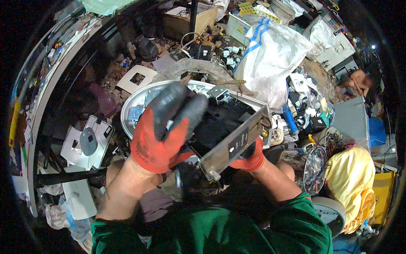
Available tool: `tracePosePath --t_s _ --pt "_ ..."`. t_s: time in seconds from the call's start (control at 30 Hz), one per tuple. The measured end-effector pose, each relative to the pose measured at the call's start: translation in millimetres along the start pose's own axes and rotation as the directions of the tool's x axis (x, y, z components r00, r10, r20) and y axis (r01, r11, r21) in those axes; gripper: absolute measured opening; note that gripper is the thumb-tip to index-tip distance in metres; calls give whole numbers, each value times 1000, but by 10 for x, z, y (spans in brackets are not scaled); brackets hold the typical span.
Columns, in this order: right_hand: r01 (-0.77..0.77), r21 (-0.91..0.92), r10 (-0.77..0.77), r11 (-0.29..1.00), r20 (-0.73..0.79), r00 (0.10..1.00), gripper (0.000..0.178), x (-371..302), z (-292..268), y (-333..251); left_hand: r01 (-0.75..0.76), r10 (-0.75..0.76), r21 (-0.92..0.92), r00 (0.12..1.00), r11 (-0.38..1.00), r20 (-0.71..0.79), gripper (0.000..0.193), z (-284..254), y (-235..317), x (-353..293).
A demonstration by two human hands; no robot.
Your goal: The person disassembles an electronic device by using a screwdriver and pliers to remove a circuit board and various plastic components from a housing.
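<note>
A black box-shaped electronic unit (218,127) with a long, dirty grey panel (237,142) along its side is tilted in front of me. My right hand (250,157), in a red and black glove, grips it from behind the panel; most of its fingers are hidden there. My left hand (165,131), in the same kind of glove, is raised over the unit's left side with its fingers stretched out and slightly smeared by motion. Beneath both lies an oval white plastic tub (129,112) holding small metal and electronic parts, including a silvery metal piece (218,92).
A white sack with blue stripes (270,59) stands beyond the tub. White plastic covers (78,148) lie at left, a yellow cloth bag (351,178) at right. Scrap and tangled wires (315,169) surround me. Another person (359,82) sits at far right.
</note>
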State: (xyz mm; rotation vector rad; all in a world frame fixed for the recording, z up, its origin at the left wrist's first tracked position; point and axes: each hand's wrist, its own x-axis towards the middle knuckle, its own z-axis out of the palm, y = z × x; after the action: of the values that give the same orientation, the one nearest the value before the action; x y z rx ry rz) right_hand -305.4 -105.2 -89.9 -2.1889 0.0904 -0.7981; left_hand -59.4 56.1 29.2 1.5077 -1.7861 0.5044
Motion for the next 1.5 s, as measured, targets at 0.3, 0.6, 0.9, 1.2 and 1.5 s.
tracePosePath --t_s 0.3,0.6,0.9,1.2,1.5 --pt "-423 309 435 852 34 900 74 38 16 -190 252 -209 -157 947 955 244 89 -137 80 -195" --pt "97 -94 -104 991 -64 993 73 85 -73 -261 458 -236 -799 888 389 394 108 74 -64 -249" --pt "15 279 -43 960 94 995 93 232 -30 -97 606 -525 -769 731 206 436 96 -96 -32 -500" --pt "305 -322 -312 896 31 950 48 612 6 3 357 -326 -734 925 578 194 83 -307 -8 -189" --pt "305 -405 -319 862 35 947 30 645 61 -50 476 -392 -646 875 597 284 82 -349 -65 -381"
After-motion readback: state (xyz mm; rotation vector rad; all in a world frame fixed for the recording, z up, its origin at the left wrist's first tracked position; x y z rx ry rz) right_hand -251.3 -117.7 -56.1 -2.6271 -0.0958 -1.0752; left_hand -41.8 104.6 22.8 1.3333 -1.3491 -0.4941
